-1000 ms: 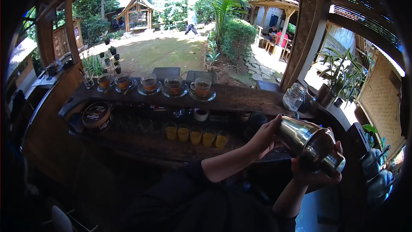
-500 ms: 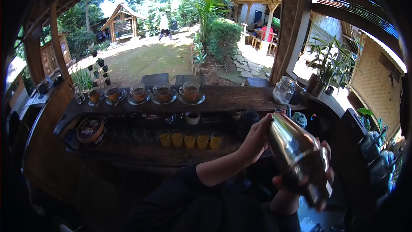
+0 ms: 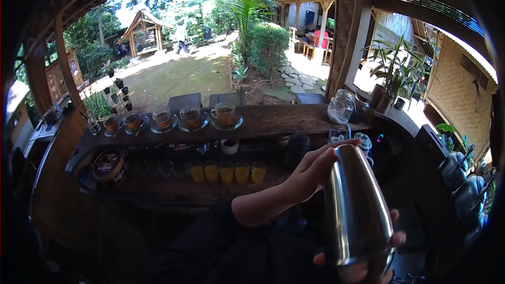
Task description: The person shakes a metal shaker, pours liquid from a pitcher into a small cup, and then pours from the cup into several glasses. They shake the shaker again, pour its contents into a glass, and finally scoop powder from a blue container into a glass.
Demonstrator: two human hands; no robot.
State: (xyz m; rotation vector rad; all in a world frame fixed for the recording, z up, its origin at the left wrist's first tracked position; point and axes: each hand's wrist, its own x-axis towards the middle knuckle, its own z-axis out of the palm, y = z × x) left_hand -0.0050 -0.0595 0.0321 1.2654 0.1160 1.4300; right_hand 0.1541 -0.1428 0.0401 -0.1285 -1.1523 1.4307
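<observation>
Along the left half of the counter (image 3: pixel 284 118), saw five glass cups (image 3: pixel 163 121) of brownish drink in one row, and near its right end a glass jar (image 3: pixel 341 106) with something white inside. Between the last cup and this jar, saw a long stretch of brown wood up to the front edge. On the lower shelf (image 3: pixel 158 186), found five glasses (image 3: pixel 226 172) of yellow drink in a line, and near the left corner a round tub (image 3: pixel 108 165). Held the metal shaker (image 3: pixel 357 210) in the air, to the right of the yellow glasses and well apart from them. Found it silver and very shiny, with long bright streaks, narrow at the upper end, wider below, and slightly tilted. Could not tell clearly the shape of its dark lower end. Laid the left hand (image 3: pixel 314 172) over the upper end, with fingers close together and only slightly bent against the metal. With the right hand (image 3: pixel 398 238), gripped the lower part, with fingertips curled around its right side.
</observation>
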